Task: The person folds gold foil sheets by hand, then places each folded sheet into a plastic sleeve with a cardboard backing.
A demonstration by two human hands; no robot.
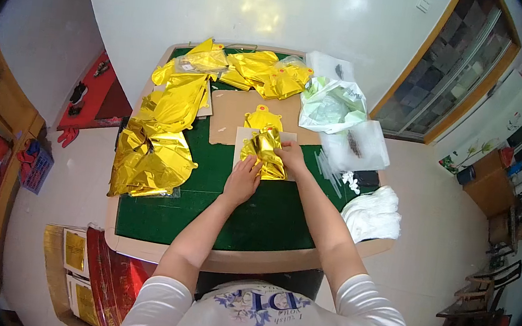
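A folded gold foil sheet lies over a pale card near the middle of the green table. My left hand rests at the foil's lower left edge, its fingers on the foil. At the foil's right side is my right hand, fingers bent against its edge; whether they pinch it is too small to tell. The foil's rounded top tab with a red dot extends onto a brown cardboard sheet behind.
Gold foil pieces lie along the table's left and back. At the right are a plastic bag, clear packets, thin clear strips, small white pieces, a black item and a white bundle.
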